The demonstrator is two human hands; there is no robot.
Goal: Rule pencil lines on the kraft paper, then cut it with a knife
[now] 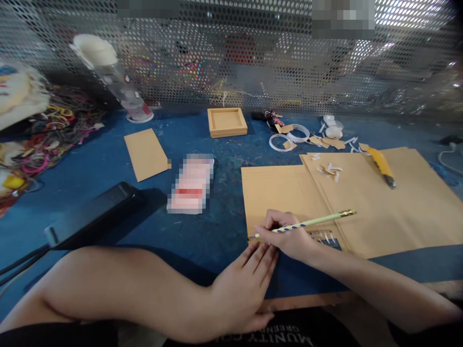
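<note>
My right hand (289,236) grips a pale green pencil (314,221) with purple marks, its tip down at the near left corner of a brown cardboard sheet (275,188). Close beside it, my left hand (249,279) lies with its fingers stretched out, the fingertips pressing near that sheet's front edge. A clear ruler (323,237) shows partly beyond my right hand; the rest of it is hidden under the hands. More brown card sheets (379,212) lie to the right, partly under the first sheet's level, with a yellow utility knife (381,166) on top.
Paper scraps (331,169) lie on the sheets, near tape rolls (282,142). A small cardboard tray (227,121) stands at the back. Leftward are a blurred pinkish item (191,185), a card piece (146,154), a black power strip (94,214), a clear bottle (126,89) and tangled cords (68,120).
</note>
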